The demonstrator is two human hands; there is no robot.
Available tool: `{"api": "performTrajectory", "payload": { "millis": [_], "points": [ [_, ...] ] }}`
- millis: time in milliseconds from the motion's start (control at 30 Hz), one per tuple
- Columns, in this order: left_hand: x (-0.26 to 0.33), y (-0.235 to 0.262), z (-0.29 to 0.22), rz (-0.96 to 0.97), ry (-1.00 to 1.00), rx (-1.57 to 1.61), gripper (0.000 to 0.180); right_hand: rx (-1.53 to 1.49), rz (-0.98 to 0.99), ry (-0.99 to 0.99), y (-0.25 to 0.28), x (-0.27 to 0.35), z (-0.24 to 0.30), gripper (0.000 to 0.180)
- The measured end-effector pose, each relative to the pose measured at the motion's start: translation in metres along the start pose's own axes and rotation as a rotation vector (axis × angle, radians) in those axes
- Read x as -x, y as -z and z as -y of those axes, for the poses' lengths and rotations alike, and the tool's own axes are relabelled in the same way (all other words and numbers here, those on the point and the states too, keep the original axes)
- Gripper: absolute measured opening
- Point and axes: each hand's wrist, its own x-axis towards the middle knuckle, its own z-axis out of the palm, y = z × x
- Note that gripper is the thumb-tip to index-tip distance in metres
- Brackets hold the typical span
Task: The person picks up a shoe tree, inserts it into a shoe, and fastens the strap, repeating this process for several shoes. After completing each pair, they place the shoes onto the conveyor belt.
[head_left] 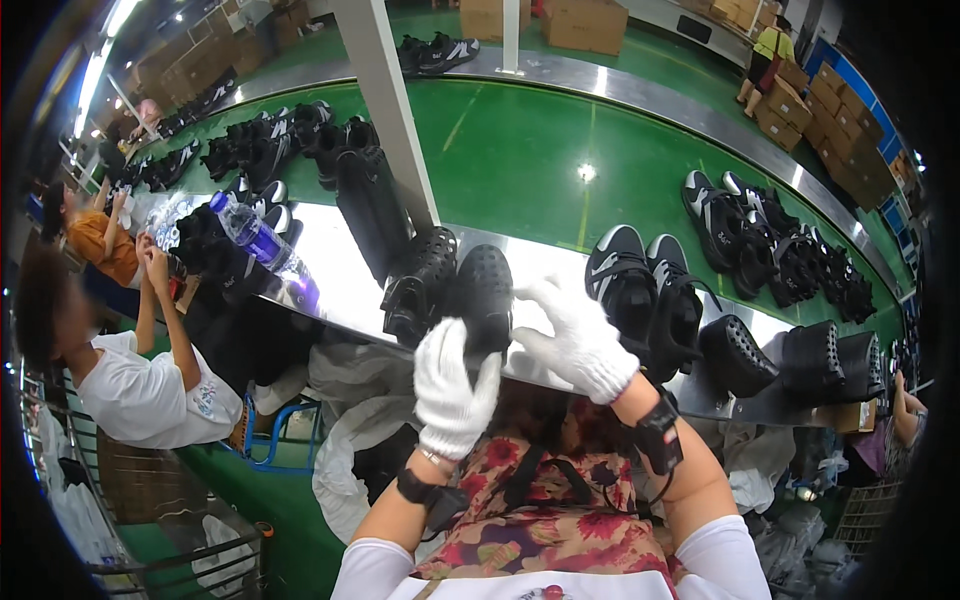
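A green conveyor belt (520, 160) curved through the workshop, edged on the near side by a shiny metal ledge (340, 270). Black sneakers with white trim (745, 225) lay in groups on the belt, more black shoes (270, 140) crowding its far left. On the ledge sat a pair of black perforated clogs (455, 290), a pair of black sneakers (645, 290), a blue plastic bottle (255, 238) on its side and further dark clogs (790, 360) to the right.

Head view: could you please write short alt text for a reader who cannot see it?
Two white-gloved hands, left hand and right hand, grip a black perforated clog at the edge of a green conveyor lined with black shoes.
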Motion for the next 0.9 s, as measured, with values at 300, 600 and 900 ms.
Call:
{"api": "performTrajectory", "payload": {
  "millis": [300,600,900],
  "points": [
    [0.013,-0.038,0.018,0.119,0.200,0.006,0.061,0.171,0.194,-0.085,-0.034,-0.028,-0.005,0.032],
    [-0.015,0.032,-0.031,0.001,0.541,1.004,0.054,-0.139,-0.018,0.231,0.044,0.043,0.032,0.054],
    [-0.026,-0.005,-0.135,0.021,1.032,1.186,0.052,-0.438,-0.115,-0.305,0.047,0.106,0.022,0.073]
  ]
}}
